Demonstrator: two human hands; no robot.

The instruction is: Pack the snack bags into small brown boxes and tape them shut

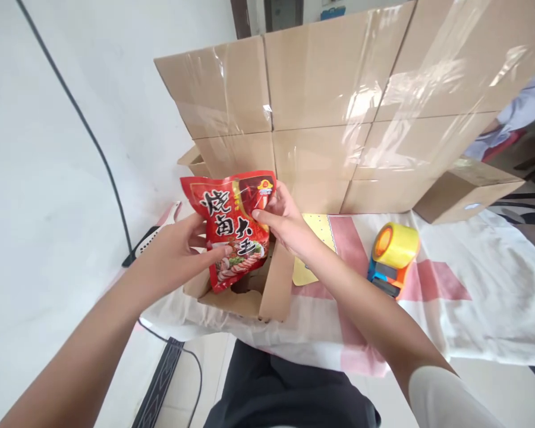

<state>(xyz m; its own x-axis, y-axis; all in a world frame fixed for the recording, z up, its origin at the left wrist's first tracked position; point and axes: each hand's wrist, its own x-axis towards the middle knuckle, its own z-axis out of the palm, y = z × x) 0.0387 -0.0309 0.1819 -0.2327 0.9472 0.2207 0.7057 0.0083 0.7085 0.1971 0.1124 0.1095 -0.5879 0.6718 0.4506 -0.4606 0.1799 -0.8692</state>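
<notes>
Both hands are on one red printed pouch (pixel 236 205). The left hand (pixel 172 255) grips its left side, thumb laid across the lower front, fingers behind; the right hand (pixel 289 223) pinches its upper right edge, thumb on the front face. The pouch is tilted, printed front towards the wearer, above an open cardboard box (pixel 277 288) that sits directly below the hands. The pouch's lower end overlaps the box opening in this view; whether it touches the inside walls cannot be told from this angle. The box rests on a desk (pixel 485 309) covered with a white and pink cloth. Just beside the right hand, partly behind the right forearm, lies a yellow card (pixel 304 274). Further right of the hands stands a tape dispenser (pixel 386 276), blue and orange, loaded with a yellow roll (pixel 401 246). Beyond the hands rises a wall of taped cartons (pixel 321 83), clear tape glossy across their faces. A separate carton (pixel 459 193) is at the far right. Left of the left hand, a dark cable (pixel 93 137) runs down past a white wall (pixel 35 178).
</notes>
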